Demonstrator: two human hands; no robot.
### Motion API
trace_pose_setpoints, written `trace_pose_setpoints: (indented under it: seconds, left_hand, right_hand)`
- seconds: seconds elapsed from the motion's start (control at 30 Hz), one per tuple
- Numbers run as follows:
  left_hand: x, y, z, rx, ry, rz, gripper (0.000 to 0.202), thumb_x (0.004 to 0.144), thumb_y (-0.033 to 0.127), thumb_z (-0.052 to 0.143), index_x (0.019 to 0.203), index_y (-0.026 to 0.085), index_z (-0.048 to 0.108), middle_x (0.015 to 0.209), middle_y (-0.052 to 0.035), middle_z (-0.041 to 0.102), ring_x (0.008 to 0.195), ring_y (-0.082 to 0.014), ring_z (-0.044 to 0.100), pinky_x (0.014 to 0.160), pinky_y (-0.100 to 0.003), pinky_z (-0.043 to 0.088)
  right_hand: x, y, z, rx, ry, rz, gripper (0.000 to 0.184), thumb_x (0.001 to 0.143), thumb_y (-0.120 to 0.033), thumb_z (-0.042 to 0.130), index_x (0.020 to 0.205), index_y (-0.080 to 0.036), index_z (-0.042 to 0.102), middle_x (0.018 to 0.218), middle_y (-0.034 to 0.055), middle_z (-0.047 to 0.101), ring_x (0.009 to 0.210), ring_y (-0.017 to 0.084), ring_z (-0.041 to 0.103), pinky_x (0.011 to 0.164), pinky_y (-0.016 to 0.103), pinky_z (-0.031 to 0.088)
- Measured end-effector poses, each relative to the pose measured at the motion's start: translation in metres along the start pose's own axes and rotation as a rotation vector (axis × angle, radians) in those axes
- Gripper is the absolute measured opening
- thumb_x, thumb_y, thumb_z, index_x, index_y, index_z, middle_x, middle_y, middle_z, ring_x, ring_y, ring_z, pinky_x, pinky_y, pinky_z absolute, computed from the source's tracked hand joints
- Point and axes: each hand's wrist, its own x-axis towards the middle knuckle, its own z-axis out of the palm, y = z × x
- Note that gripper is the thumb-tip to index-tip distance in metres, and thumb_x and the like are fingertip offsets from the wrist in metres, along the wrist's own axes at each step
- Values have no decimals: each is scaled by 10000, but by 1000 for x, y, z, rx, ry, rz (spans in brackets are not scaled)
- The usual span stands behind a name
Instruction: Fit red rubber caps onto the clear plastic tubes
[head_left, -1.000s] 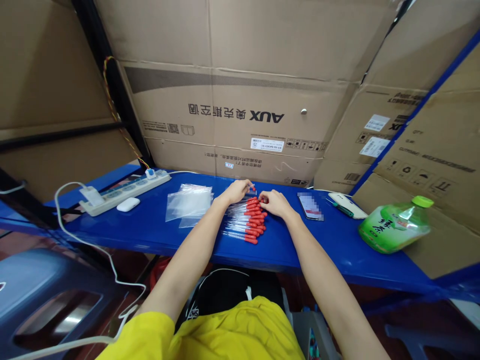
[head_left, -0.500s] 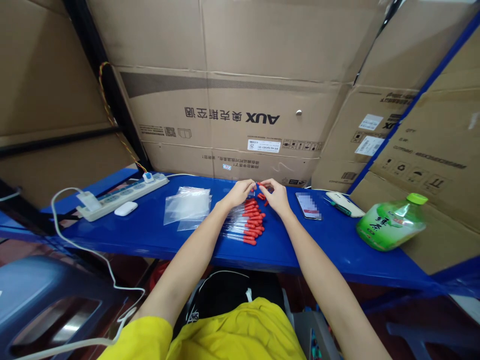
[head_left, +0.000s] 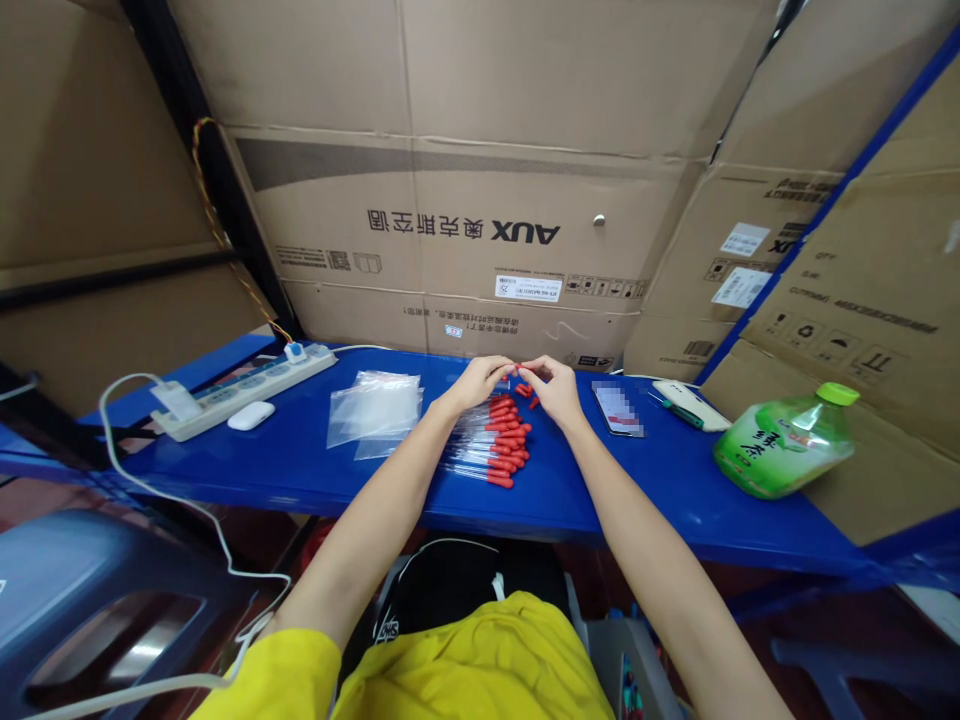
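Note:
My left hand (head_left: pixel 482 380) is closed in a pinch at the back of the blue table, its fingertips almost meeting those of my right hand (head_left: pixel 553 388). What the left fingers hold is too small and covered to tell. A bit of red rubber bulb (head_left: pixel 520 368) shows at the right thumb and fingertips, which are pinched on it. Below the hands lies a row of glass droppers (head_left: pixel 469 462), their red rubber bulbs (head_left: pixel 512 445) all facing right. Several loose red bulbs (head_left: pixel 524 390) rest just under the right hand.
Clear plastic bags (head_left: pixel 379 410) lie left of the droppers. Farther left are a white case (head_left: pixel 251 415) and a power strip (head_left: pixel 247 392). To the right sit a phone (head_left: pixel 617 410), a green-handled screwdriver (head_left: pixel 684 414) and a green bottle (head_left: pixel 780 445). Cardboard (head_left: pixel 465 180) walls the back.
My hands stay fingertip to fingertip at nearly the same spot, with only small finger shifts. The right hand has turned slightly. The droppers and loose bulbs have not moved.

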Motion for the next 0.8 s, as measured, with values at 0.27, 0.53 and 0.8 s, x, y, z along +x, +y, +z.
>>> trace_pose_setpoints:
  seconds: [0.27, 0.53, 0.8]
  left_hand:
    - [1, 2, 0, -33, -18, 18, 411, 1041, 406, 446, 957, 122, 732, 976, -100, 759, 893, -204, 677, 887, -305, 497]
    - [1, 1, 1, -15, -54, -7, 428, 1040, 414, 439, 980, 115, 739, 985, -98, 766, 894, -206, 685, 877, -290, 494]
    - [-1, -8, 4, 48, -81, 4, 426, 1036, 422, 449, 991, 122, 748, 982, -103, 767, 882, -212, 679, 845, -294, 487]
  right_hand:
    - [1, 0, -1, -4, 1, 8, 326, 835, -516, 695, 893, -196, 710, 913, 93, 785, 846, 249, 739, 795, 366, 588]
    - [-1, -3, -3, -44, -18, -42, 261, 859, -448, 673, 883, -191, 708, 879, 81, 778, 800, 234, 727, 789, 352, 571]
    - [-3, -6, -2, -131, -39, -45, 264, 871, -459, 652, 895, -203, 709, 873, 73, 776, 807, 235, 727, 801, 350, 565]
